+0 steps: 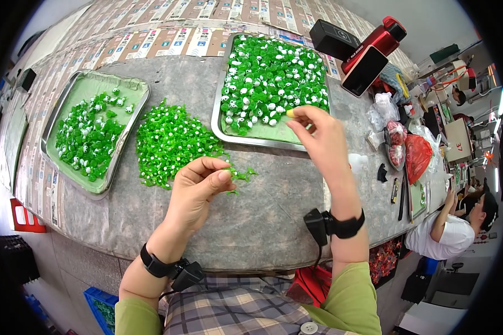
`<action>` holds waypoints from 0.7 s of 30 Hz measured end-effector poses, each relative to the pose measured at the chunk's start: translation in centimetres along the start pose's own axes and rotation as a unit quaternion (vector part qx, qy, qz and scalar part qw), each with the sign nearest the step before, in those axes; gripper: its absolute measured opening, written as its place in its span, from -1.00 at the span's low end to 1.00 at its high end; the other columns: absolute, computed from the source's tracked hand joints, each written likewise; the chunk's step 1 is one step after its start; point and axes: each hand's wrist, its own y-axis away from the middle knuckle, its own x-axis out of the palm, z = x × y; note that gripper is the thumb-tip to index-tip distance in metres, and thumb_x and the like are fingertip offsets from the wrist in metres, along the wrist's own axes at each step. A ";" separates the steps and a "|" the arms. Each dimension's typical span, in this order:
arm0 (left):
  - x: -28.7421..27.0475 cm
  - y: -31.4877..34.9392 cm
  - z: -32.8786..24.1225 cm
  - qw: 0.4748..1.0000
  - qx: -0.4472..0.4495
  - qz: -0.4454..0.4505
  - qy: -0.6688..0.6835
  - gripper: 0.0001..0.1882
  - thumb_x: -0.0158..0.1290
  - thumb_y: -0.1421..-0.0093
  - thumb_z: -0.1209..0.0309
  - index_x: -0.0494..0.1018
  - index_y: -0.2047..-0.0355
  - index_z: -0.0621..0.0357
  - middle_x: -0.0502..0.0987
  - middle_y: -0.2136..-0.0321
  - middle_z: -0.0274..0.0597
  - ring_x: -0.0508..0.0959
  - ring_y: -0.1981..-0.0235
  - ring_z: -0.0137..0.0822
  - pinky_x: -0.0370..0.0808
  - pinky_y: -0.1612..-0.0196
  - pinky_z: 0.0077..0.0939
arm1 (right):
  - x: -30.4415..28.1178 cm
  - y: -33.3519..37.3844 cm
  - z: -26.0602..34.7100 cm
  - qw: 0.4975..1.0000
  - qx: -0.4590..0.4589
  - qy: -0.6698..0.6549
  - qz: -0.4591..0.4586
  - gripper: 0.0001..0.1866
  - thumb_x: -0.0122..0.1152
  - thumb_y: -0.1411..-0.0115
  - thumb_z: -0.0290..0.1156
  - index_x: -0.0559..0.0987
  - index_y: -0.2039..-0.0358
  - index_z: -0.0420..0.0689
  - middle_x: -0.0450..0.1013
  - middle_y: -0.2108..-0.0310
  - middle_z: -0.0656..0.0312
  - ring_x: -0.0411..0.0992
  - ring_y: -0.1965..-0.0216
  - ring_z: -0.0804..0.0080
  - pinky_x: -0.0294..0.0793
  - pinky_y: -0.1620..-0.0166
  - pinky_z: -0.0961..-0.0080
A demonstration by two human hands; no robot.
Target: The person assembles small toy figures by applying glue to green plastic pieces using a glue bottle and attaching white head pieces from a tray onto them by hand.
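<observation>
My left hand is closed in a pinch at the right edge of a heap of small green plastic pieces with white spots. Whatever its fingertips hold, if anything, is too hidden to make out. Over the near right corner of a large metal tray, my right hand has thumb and forefinger apart, and I see nothing between them. A yellow patch covers its forefinger tip. That tray is full of green pieces with white, dark-dotted balls. Several loose green pieces lie beside the left fingertips.
A second metal tray at the left holds more green-and-white pieces. At the back right stand a black box, a red bottle and a phone. Bags, one red, crowd the right side. A person in white sits farther right.
</observation>
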 end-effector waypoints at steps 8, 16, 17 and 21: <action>0.0 -0.1 -0.1 1.000 0.002 0.003 -0.004 -0.86 0.04 0.01 0.47 0.39 0.40 0.20 0.44 0.52 -0.31 0.44 0.50 -0.51 0.43 0.37 -0.62 | 4.0 -2.2 -3.5 0.986 -0.027 0.163 0.005 -0.79 0.17 0.17 -0.43 0.44 0.47 -0.20 0.39 0.57 0.19 0.36 0.54 0.36 0.32 0.44 0.48; -0.2 0.0 -0.2 1.000 -0.007 0.012 0.005 -0.86 0.04 0.01 0.48 0.38 0.40 0.21 0.44 0.52 -0.29 0.44 0.52 -0.48 0.43 0.39 -0.63 | 1.8 2.2 1.8 0.977 0.047 -0.182 0.102 -0.85 0.07 0.05 -0.52 0.42 0.40 -0.24 0.42 0.49 0.22 0.40 0.42 0.55 0.37 0.31 0.66; 0.0 0.0 -0.1 1.000 -0.009 0.015 0.004 -0.86 0.04 0.01 0.48 0.38 0.40 0.21 0.44 0.52 -0.29 0.44 0.52 -0.48 0.43 0.39 -0.63 | 1.8 3.2 2.1 0.961 0.041 -0.238 0.136 -0.83 0.07 0.05 -0.54 0.41 0.38 -0.24 0.41 0.48 0.24 0.39 0.41 0.57 0.36 0.30 0.66; 0.2 0.0 0.1 0.999 -0.004 0.040 0.004 -0.86 0.04 0.02 0.49 0.39 0.41 0.22 0.45 0.51 -0.27 0.45 0.49 -0.47 0.44 0.38 -0.60 | 2.6 5.3 2.3 0.910 0.067 -0.359 0.198 -0.76 0.08 0.07 -0.57 0.39 0.32 -0.24 0.39 0.40 0.27 0.37 0.36 0.59 0.33 0.25 0.67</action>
